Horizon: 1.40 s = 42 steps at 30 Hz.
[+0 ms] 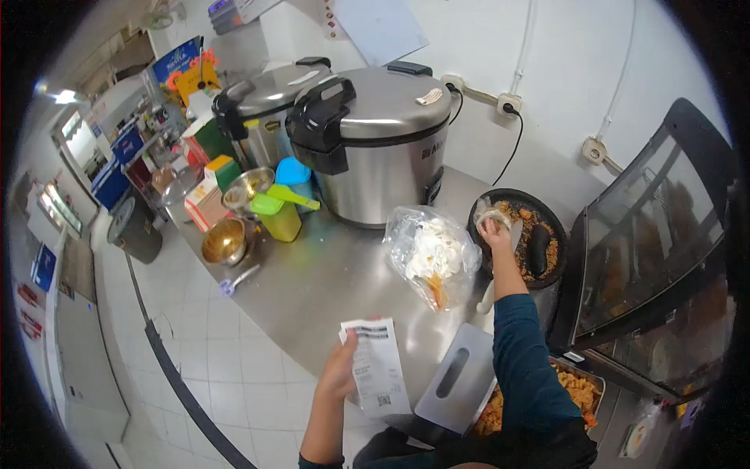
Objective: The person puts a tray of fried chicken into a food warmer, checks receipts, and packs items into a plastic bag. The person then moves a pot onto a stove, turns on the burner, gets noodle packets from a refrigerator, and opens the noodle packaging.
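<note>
My left hand grips a printed paper receipt near the front edge of the steel counter. My right hand reaches over a wide black mortar, its fingers closed on crumpled clear plastic. In the mortar lie reddish-brown crumbs and a dark pestle. A pale blade shows beside my fingers, and a white handle sticks out near my forearm; whether they are one tool I cannot tell. Left of the mortar sits a clear plastic bag with white contents and something orange.
Two large steel cookers stand at the back. A green container, a blue jug and metal bowls are at the left. A glass display case borders the right. A grey slotted lid lies by a fried-food tray.
</note>
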Motion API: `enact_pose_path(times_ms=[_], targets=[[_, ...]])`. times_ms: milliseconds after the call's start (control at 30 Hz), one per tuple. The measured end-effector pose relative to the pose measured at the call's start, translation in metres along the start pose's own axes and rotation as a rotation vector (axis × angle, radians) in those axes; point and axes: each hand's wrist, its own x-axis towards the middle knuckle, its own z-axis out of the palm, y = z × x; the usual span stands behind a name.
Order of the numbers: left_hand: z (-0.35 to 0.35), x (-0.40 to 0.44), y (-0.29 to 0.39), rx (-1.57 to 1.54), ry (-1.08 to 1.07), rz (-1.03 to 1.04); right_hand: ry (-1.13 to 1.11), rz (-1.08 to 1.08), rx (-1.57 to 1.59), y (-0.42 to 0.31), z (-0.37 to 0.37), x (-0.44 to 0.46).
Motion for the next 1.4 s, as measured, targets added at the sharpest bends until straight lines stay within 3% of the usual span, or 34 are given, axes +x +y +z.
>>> enact_pose_path(times_ms=[133, 167, 267, 433, 533, 600, 667, 733, 800, 967, 1100, 1167, 1233, 1367, 1400], targets=[[0.016, 0.011, 0.003, -0.083, -0.195, -0.092, -0.225, -0.171, -0.3, -0.014, 0.007, -0.038], [0.029, 0.019, 0.002, -0.116, -0.259, -0.102, -0.196, -0.256, -0.393, -0.011, 0.019, -0.081], [0.071, 0.05, -0.025, -0.326, -0.535, -0.156, -0.484, -0.363, -0.584, -0.006, 0.015, -0.178], [0.14, 0.072, -0.078, -0.367, -0.435, -0.258, -0.675, -0.434, -0.632, -0.008, -0.052, -0.276], [0.158, 0.062, -0.109, -0.394, -0.601, -0.399, -0.438, -0.466, -0.496, -0.033, -0.075, -0.326], [0.18, 0.036, -0.128, -0.432, -0.59, -0.472, -0.228, -0.707, -0.484, -0.052, -0.067, -0.366], [0.19, 0.012, -0.154, -0.315, -0.482, -0.543, -0.156, -0.69, -0.293, -0.074, -0.088, -0.371], [0.195, -0.011, -0.178, -0.236, -0.545, -0.637, -0.25, -0.458, 0.073, -0.099, -0.129, -0.358], [0.207, -0.032, -0.195, -0.22, -0.627, -0.652, -0.189, -0.531, 0.142, -0.112, -0.144, -0.375], [0.217, -0.085, -0.231, -0.091, -0.468, -0.705, -0.06, -0.541, -0.003, -0.142, -0.179, -0.415], [0.237, -0.128, -0.249, -0.012, -0.399, -0.644, -0.512, -0.197, 0.178, -0.15, -0.219, -0.433], [0.244, -0.147, -0.26, 0.012, -0.305, -0.605, -0.488, -0.348, -0.324, -0.163, -0.215, -0.459], [0.252, -0.168, -0.281, 0.066, -0.36, -0.636, -0.413, -0.481, -0.689, -0.176, -0.224, -0.47], [0.264, -0.185, -0.306, 0.056, -0.511, -0.632, -0.204, -0.748, -1.144, -0.237, -0.254, -0.457], [0.262, -0.186, -0.305, 0.088, -0.457, -0.608, -0.152, -0.791, -0.961, -0.255, -0.264, -0.445]])
